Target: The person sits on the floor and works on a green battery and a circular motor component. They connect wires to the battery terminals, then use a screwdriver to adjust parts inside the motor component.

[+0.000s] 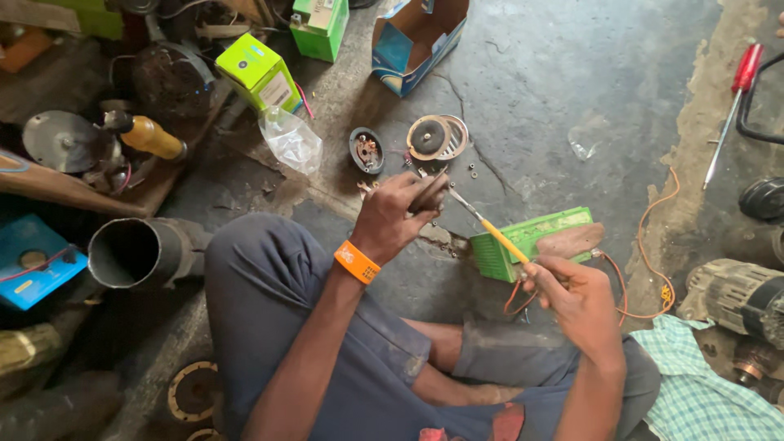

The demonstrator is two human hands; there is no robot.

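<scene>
We see the left hand (398,214) clamping a small dark part (429,193); the right hand (572,296) pinches a yellow-handled screwdriver (488,228) above the ribbed green box (531,238).

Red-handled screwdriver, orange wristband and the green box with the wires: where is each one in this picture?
Red-handled screwdriver (745,69): head view, on its red handle, upper right floor.
Orange wristband (356,262): head view, on the band around the left wrist.
Green box (545,232): head view, on its ribbed top face.
</scene>
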